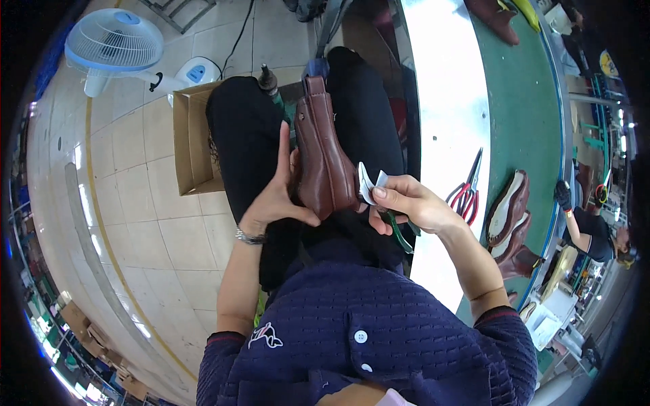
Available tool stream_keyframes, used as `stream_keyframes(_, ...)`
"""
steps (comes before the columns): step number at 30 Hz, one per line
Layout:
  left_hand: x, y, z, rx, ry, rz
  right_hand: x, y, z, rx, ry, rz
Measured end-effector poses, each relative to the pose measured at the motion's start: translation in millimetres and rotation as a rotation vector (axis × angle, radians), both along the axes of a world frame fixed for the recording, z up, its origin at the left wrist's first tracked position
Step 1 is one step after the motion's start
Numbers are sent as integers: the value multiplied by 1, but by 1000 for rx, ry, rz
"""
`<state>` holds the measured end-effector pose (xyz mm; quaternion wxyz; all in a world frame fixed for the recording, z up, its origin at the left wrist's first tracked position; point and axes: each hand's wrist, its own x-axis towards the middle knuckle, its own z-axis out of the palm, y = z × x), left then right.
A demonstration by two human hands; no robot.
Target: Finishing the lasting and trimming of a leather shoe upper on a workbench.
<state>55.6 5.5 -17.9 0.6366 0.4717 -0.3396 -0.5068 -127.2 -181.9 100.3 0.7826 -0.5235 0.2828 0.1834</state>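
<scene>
A reddish-brown leather ankle boot [326, 159] rests between my thighs, its top with a pull loop away from me and its rounded end toward me. My left hand [274, 193] is around its left side, thumb at the near end, index finger stretched along it and other fingers curled against the leather. My right hand [413, 203] grips a hand tool with green handles [399, 233] and a bright curved metal end, close to the boot's right side. A small pale scrap [381, 180] shows by my right fingertips. The tool's exact kind is partly hidden by my fingers.
On my right, a white work surface [447, 88] borders a green one [528, 135]. Red-handled scissors [467, 196] and several brown boots [511, 210] lie there. An open cardboard box [196, 139] and a fan [115, 44] stand left. Another person [596, 237] works far right.
</scene>
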Motion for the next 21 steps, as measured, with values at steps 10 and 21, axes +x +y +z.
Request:
stream_keyframes(10,-5,-34,58,109,160,191,2,12,8,88,-34,182)
stream_keyframes(21,-30,-30,87,243,136,292,15,13,33,-146,147,546)
